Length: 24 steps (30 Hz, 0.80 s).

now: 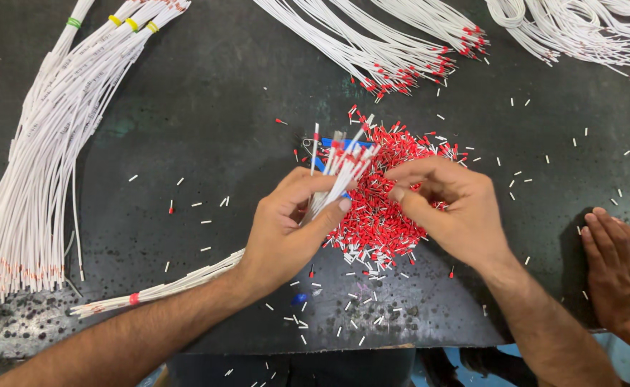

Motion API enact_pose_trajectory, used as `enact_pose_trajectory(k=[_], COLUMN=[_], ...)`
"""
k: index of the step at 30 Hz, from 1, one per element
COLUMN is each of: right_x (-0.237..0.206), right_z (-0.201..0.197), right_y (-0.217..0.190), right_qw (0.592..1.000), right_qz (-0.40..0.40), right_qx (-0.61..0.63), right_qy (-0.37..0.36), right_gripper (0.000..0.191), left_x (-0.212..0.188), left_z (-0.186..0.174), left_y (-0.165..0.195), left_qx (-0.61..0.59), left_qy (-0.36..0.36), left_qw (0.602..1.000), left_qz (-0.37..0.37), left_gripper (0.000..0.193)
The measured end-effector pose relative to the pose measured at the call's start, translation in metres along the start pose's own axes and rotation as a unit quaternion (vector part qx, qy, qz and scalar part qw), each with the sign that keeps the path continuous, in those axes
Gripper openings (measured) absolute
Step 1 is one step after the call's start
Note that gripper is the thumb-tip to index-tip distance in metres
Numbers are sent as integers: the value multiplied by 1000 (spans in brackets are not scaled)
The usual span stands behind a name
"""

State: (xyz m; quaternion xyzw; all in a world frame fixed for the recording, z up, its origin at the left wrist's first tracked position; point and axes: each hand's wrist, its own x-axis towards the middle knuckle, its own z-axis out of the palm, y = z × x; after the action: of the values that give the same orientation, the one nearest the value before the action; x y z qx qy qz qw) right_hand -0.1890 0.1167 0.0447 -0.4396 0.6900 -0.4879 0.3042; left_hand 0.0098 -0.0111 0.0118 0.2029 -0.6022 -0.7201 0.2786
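Observation:
My left hand point(286, 229) grips a bundle of thin white wires point(340, 168); their tips fan upward, several capped with red ferrules. The bundle's tail point(157, 290) trails down-left under my forearm, bound by a red band. My right hand point(444, 204) rests on a heap of small red ferrules point(379, 222), its fingertips pinched together close to the wire tips; what they pinch is too small to see. A blue object point(329, 143) shows behind the wire tips.
A large white wire bundle point(43, 158) lies at the left. Capped wire bundles point(394, 50) and more wires point(580, 29) lie along the far edge. White snippets point(329, 315) dot the dark table point(207, 107). Another person's hand point(619, 269) rests at the right edge.

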Motion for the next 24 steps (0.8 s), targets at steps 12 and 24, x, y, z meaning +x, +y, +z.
enact_pose_trajectory(k=[12,24], right_x=[-3,-19], right_z=[-8,-8], right_y=[16,-9], right_qw=[986,939], right_qz=[35,-197], right_qx=[156,-278], right_qy=[-37,50], right_gripper=[17,17], left_x=[-5,-8], left_z=[3,5], left_y=[-2,-3], left_qx=[101,135], left_qy=[-13,7], left_qw=[994,989], left_qz=[32,58], left_gripper=[20,11])
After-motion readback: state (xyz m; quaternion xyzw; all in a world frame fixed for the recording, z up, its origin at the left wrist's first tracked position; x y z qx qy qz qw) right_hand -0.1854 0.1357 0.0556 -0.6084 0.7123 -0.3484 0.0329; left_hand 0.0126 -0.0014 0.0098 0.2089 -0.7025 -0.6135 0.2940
